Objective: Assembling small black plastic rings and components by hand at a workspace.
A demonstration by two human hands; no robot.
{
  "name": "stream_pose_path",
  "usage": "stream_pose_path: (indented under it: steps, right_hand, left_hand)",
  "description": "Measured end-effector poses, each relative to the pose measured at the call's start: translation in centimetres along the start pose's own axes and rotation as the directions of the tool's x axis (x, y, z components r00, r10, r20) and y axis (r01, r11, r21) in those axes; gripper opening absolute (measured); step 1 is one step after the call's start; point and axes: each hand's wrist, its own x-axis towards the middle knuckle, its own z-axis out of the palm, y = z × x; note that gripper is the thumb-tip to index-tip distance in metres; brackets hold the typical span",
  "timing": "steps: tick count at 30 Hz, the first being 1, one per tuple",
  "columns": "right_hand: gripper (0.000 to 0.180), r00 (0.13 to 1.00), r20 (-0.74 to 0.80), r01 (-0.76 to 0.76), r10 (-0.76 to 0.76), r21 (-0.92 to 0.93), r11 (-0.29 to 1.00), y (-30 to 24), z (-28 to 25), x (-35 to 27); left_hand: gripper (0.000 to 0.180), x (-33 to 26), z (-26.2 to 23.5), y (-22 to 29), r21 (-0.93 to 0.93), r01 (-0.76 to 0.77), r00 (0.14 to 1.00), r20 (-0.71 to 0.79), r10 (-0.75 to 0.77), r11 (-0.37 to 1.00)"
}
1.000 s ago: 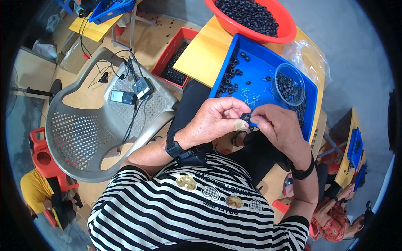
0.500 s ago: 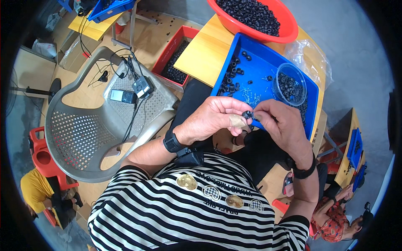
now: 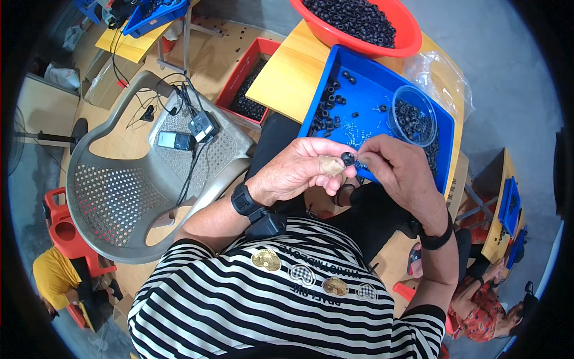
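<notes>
My left hand pinches a small black ring-shaped part between fingertips and thumb, with tan tape wrapped round the thumb. My right hand is closed close beside it, thumb and finger pressed together on something too small to make out. Both hands are over the near edge of a blue tray. Loose black parts lie along the tray's left side, and tiny silvery pieces are scattered near its middle. A clear round tub of small dark parts stands at the tray's right.
A red basin heaped with black parts stands behind the tray on the yellow table. A red box of parts is on the floor. At left, a grey plastic chair bears devices and cables. Two people sit at the lower sides.
The black part has turned so its round opening shows more, and has shifted slightly left. My right fingertips have drawn a little away and up from it.
</notes>
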Motion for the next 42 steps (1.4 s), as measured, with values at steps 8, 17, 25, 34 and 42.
stream_pose_path:
  steps: [8, 17, 25, 34, 42]
  right_hand:
    - [0.011, 0.986, 0.168, 0.022, -0.003, -0.11, 0.994, -0.2, -0.7, 0.5]
    - [0.015, 0.955, 0.294, 0.008, 0.03, -0.128, 0.992, -0.1, -0.7, 1.8]
    - [0.017, 0.966, 0.243, -0.082, 0.082, -0.013, 0.997, 0.2, 0.6, 1.8]
    - [0.015, 0.899, 0.201, -0.439, 0.39, 0.446, 0.78, 1.9, 2.0, -0.2]
    - [0.018, 0.87, 0.193, -0.424, 0.454, 0.762, 0.489, 1.6, 1.5, -1.6]
  left_hand:
    - [0.026, 0.0, 0.4, 0.2, 0.341, -0.092, 0.989, -0.082, 0.127, 0.936]
    - [0.023, -0.3, 0.4, -0.2, 0.573, -0.239, 0.953, -0.017, 0.302, 0.784]
    - [0.026, -0.3, -0.1, 0.0, 0.549, -0.226, 0.957, -0.029, 0.288, 0.805]
    - [0.028, -0.3, -0.9, 0.0, 0.443, -0.192, 0.963, -0.087, 0.255, 0.876]
    - [0.027, -0.4, -0.7, 0.2, 0.36, -0.14, 0.975, -0.112, 0.191, 0.923]
